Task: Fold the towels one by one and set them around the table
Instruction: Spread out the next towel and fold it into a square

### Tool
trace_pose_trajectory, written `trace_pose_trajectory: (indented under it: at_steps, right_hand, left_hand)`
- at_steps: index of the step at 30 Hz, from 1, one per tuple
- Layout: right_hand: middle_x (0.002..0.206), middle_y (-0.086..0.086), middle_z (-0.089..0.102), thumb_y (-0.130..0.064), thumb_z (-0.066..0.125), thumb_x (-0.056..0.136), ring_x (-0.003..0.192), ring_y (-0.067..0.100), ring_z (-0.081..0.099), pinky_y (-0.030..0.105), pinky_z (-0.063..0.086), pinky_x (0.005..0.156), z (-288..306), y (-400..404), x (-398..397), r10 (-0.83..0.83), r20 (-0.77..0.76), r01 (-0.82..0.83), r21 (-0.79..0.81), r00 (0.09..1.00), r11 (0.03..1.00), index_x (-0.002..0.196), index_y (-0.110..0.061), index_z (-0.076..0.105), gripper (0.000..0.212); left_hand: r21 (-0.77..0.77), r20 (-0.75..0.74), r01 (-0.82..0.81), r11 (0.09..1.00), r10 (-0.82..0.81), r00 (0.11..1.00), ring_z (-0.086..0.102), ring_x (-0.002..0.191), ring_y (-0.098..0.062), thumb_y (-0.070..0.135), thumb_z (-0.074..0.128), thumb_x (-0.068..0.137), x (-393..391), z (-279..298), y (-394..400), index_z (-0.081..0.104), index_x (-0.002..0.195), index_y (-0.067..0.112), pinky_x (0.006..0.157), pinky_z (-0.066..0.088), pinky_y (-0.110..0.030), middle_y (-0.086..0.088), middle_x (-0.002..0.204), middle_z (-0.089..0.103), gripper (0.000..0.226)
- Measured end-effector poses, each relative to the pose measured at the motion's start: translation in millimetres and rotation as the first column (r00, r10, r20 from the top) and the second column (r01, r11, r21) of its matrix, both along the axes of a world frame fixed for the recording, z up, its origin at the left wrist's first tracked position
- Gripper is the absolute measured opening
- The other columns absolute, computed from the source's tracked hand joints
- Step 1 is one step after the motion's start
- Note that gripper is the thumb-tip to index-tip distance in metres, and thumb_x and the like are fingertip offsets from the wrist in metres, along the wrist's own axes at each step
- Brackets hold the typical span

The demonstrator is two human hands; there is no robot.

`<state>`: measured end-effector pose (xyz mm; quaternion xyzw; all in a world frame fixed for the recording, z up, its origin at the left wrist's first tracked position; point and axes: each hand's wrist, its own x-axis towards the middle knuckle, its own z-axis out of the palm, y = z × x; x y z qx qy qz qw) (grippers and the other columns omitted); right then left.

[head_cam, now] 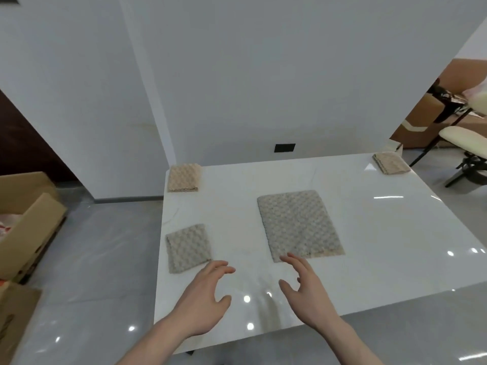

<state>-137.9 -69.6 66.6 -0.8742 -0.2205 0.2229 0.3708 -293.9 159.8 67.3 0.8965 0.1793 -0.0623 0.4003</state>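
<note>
Both hands hover empty over the near edge of the white surface [369, 233], left hand [204, 296] and right hand [307, 291] with fingers loosely spread. The large towel [299, 225] lies flat just beyond the right fingertips. Three folded towels are placed: near left [188, 247], far left [184, 177], far right [391, 162].

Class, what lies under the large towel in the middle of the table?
The large towel lies flat on the white table; only tabletop shows around its edges. Whatever lies directly beneath is covered, so it cannot be seen.
</note>
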Motion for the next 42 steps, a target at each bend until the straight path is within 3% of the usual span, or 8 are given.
trace_pose_trajectory:
  at_steps: [6,11,23,28,31,34,38,42]
  right_hand:
    - [0.152,-0.026,0.036,-0.026,0.065,0.093,0.137,-0.002,0.042,0.032,0.040,0.115,-3,-52,3,-0.069,-0.024,0.068,-0.040,0.997,0.997,0.141,-0.042,0.049,0.053]
    - [0.150,-0.026,0.038,-0.026,0.065,0.093,0.136,-0.003,0.042,0.033,0.040,0.116,-7,-83,36,-0.047,-0.018,0.045,-0.075,0.999,0.996,0.142,-0.040,0.049,0.053]
    - [0.148,-0.019,0.042,-0.023,0.065,0.093,0.138,0.006,0.043,0.023,0.033,0.115,-50,-153,215,0.256,-0.023,-0.256,-0.178,0.966,0.950,0.143,-0.033,0.050,0.053]
    - [0.150,-0.010,0.045,-0.020,0.064,0.091,0.137,0.013,0.047,0.022,0.034,0.115,-83,-165,274,0.342,0.014,-0.326,-0.268,0.940,0.907,0.144,-0.027,0.052,0.055]
    - [0.150,-0.009,0.046,-0.024,0.062,0.093,0.136,0.017,0.047,0.022,0.033,0.113,-114,-154,304,0.379,0.076,-0.344,-0.283,0.922,0.895,0.144,-0.027,0.051,0.053]
    - [0.150,-0.013,0.044,-0.033,0.063,0.093,0.137,0.015,0.043,0.021,0.031,0.114,-155,-139,321,0.399,0.127,-0.359,-0.251,0.908,0.899,0.145,-0.030,0.050,0.053]
    - [0.154,-0.022,0.036,-0.050,0.055,0.093,0.140,0.011,0.036,0.028,0.032,0.115,-226,-134,313,0.374,0.326,-0.324,-0.198,0.868,0.925,0.147,-0.037,0.046,0.056]
    - [0.150,-0.028,0.038,-0.043,0.060,0.094,0.138,0.004,0.035,0.029,0.032,0.114,-260,-138,301,0.270,0.509,-0.275,-0.068,0.817,0.959,0.142,-0.042,0.049,0.049]
  left_hand:
    - [0.002,-0.103,0.084,0.996,-0.084,0.991,0.029,0.144,-0.002,0.031,0.058,0.093,21,-18,-24,0.042,0.146,0.038,0.111,0.024,-0.015,0.023,0.156,0.027,0.056]
    - [-0.004,-0.075,0.091,0.996,-0.091,0.993,0.031,0.142,-0.003,0.034,0.058,0.093,61,-17,-59,0.042,0.147,0.037,0.110,0.025,-0.015,0.022,0.157,0.024,0.056]
    - [0.024,-0.173,-0.227,0.974,0.227,0.958,0.035,0.141,-0.009,0.030,0.059,0.092,182,-69,-168,0.045,0.147,0.029,0.112,0.029,-0.018,0.014,0.155,0.029,0.056]
    - [0.102,-0.226,-0.221,0.970,0.239,0.944,0.036,0.139,-0.015,0.028,0.059,0.090,233,-98,-178,0.044,0.148,0.025,0.113,0.032,-0.023,0.010,0.155,0.031,0.061]
    - [0.185,-0.187,-0.227,0.956,0.261,0.947,0.037,0.138,-0.019,0.029,0.058,0.087,260,-126,-162,0.043,0.149,0.025,0.114,0.035,-0.028,0.007,0.156,0.033,0.065]
    - [0.291,-0.093,-0.234,0.928,0.271,0.958,0.036,0.139,-0.017,0.044,0.057,0.084,273,-173,-146,0.041,0.150,0.030,0.115,0.034,-0.028,0.011,0.154,0.036,0.069]
    - [0.403,0.166,-0.353,0.844,0.311,0.936,0.031,0.141,-0.009,0.053,0.048,0.089,265,-240,-156,0.039,0.150,0.036,0.119,0.027,-0.029,0.020,0.153,0.033,0.064]
    - [0.412,0.352,-0.431,0.803,0.296,0.888,0.029,0.141,-0.001,0.052,0.047,0.092,261,-265,-157,0.043,0.148,0.037,0.119,0.026,-0.026,0.025,0.152,0.035,0.059]
